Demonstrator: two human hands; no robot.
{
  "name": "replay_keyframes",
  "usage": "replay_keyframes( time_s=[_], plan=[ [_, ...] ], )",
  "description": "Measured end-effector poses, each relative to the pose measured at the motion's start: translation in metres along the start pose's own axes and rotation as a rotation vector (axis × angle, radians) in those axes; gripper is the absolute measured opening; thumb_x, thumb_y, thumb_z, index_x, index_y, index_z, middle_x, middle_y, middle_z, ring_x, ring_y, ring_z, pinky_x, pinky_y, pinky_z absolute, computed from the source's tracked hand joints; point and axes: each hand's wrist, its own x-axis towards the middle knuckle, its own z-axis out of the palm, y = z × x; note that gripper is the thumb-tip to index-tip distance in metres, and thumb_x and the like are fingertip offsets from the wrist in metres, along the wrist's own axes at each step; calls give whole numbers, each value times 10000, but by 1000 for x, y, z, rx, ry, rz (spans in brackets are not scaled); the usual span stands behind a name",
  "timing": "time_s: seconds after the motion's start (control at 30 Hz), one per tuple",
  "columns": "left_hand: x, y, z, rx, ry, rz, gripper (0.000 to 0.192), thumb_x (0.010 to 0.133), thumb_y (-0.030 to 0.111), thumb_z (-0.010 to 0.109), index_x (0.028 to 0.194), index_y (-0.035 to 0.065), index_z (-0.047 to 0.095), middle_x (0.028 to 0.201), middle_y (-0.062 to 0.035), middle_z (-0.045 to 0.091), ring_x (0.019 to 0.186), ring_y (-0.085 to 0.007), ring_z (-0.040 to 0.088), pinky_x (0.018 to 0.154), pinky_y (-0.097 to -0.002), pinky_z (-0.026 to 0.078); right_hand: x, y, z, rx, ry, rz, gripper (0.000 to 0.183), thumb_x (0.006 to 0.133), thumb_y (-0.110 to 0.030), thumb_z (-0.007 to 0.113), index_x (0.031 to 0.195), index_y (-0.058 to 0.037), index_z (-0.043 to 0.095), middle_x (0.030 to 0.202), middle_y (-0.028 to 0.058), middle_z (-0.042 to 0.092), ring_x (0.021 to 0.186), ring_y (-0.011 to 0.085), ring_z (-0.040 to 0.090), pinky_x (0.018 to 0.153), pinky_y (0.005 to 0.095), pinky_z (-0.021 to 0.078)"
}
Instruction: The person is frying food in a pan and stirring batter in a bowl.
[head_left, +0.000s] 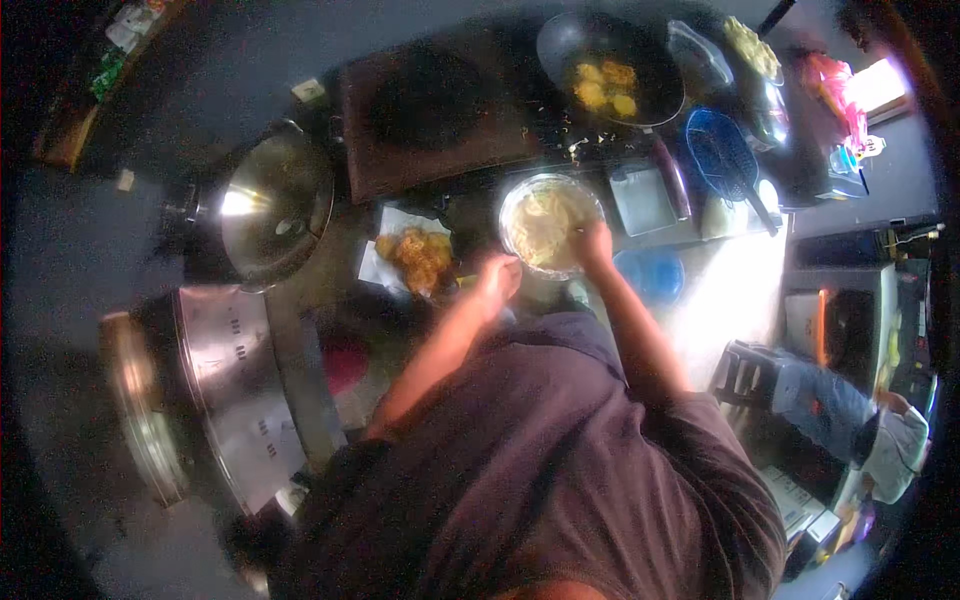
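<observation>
In front of my body stands a round, shiny bowl (598, 203) with pale, wet-looking food (546, 217) in it. My left hand (500, 282) is curled at the bowl's lower left rim. Over the right rim reaches my right hand (595, 244), its fingers bent down towards the food. Blur hides whether a utensil is in those fingers. To the left of the bowl, golden-brown fried pieces (418, 256) lie on white paper (381, 271).
Beyond the bowl, a dark wok (671, 105) holds several frying pieces (600, 88). A blue strainer basket (716, 146) and a rectangular tray (643, 201) are at right. A large metal pan (274, 202) stands left. Another person (832, 409) is at far right.
</observation>
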Motion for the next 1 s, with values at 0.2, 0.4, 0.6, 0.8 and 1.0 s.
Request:
replay_keyframes(
  time_s=[0.2, 0.4, 0.6, 0.8, 1.0],
  plan=[
    [11, -6, -11, -39, 40, 11, 498, 746, 380, 464, 1116, 48, 459, 1183, -86, 469, 1071, -202, 424, 906, -330, 322, -1, -16, -28, -233, -24, -2, 180, 696, -181, 538, 710, -27, 630, 722, 210, 605, 683, 372, 598, 636, 433, 481],
    [22, -13, -27, -158, -101, 4, 299, 749, 330, 498, 937, 97, 497, 951, -32, 540, 855, -159, 497, 763, -273, 395, -10, -36, -48, -355, -22, -155, 161, 717, -175, 516, 682, -56, 618, 684, 192, 595, 642, 360, 589, 576, 434, 471],
    [14, -7, -12, -92, -30, 1, 291, 750, 342, 500, 894, 90, 515, 866, -35, 541, 794, -155, 502, 727, -261, 400, -20, -19, -16, -277, -160, -253, 181, 759, -195, 484, 679, -87, 606, 688, 160, 594, 652, 355, 578, 557, 440, 456],
    [15, -8, -16, -123, -57, 48, 369, 738, 375, 507, 944, 69, 519, 943, -61, 533, 873, -186, 492, 782, -291, 395, -37, -38, -32, -160, -133, -361, 112, 696, -138, 528, 637, -79, 603, 623, 181, 577, 597, 358, 579, 548, 431, 466],
    [12, -5, -12, -92, 13, -13, 330, 729, 377, 518, 893, 92, 524, 881, -40, 531, 841, -163, 495, 809, -258, 376, -24, -12, -22, -290, -174, -220, 149, 719, -166, 512, 667, -69, 613, 671, 175, 594, 646, 358, 587, 587, 432, 472]
  ],
)
